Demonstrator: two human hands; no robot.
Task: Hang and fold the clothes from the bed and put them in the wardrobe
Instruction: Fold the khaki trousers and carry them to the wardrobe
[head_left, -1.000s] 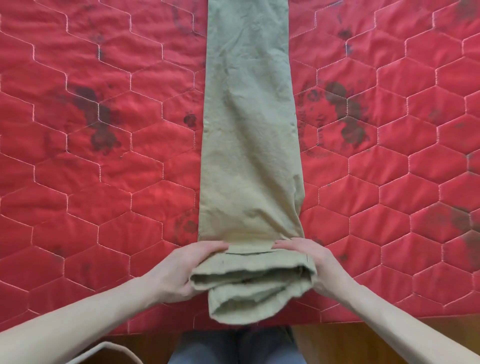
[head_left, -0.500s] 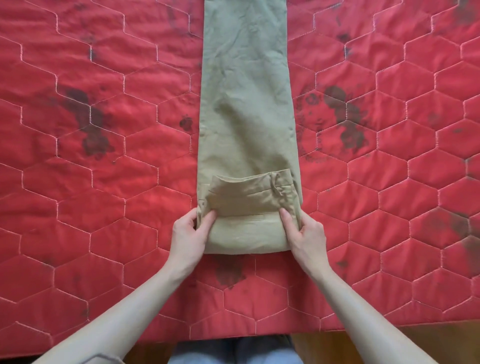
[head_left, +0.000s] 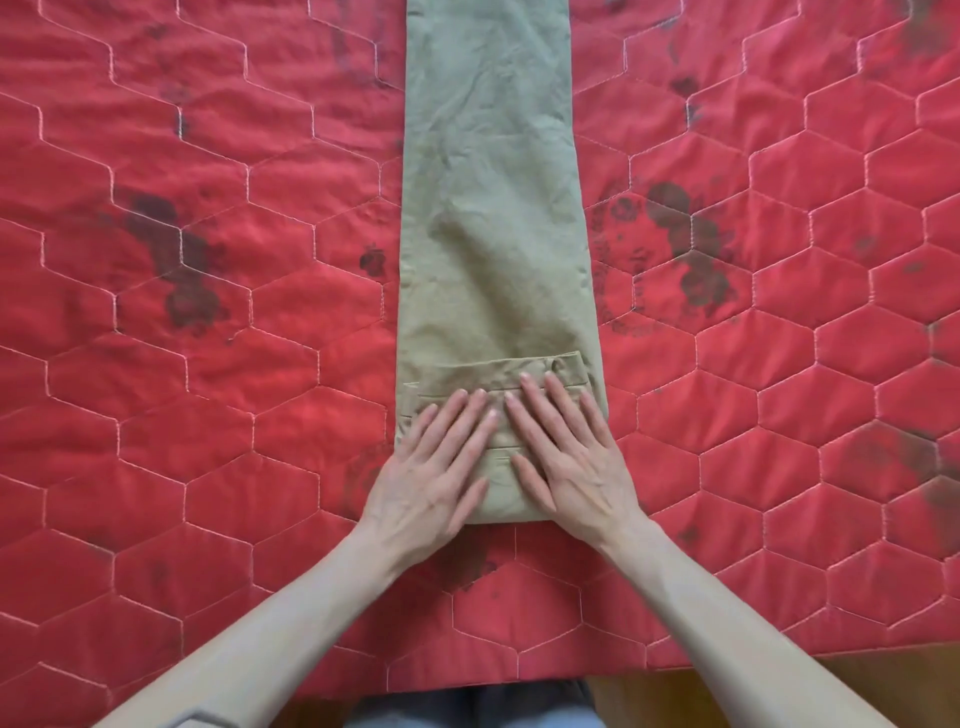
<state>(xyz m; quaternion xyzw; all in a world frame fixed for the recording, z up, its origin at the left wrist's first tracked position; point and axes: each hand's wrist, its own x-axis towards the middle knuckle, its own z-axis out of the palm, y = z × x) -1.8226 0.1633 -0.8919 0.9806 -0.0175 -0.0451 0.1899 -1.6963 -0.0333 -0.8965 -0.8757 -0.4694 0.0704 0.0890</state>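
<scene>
The olive trousers (head_left: 493, 218) lie as a long strip on the red quilted bed (head_left: 208, 364), from its near edge across the middle toward the far edge. The near end is folded over once. The left hand (head_left: 431, 467) and the right hand (head_left: 566, 457) lie flat on this fold, side by side, with straight fingers, pressing and gripping nothing. The cloth looks light, soft and limp, with many creases, so it probably keeps a fold only under pressure. A good hold seems to be the two near corners of the folded end, one per hand.
</scene>
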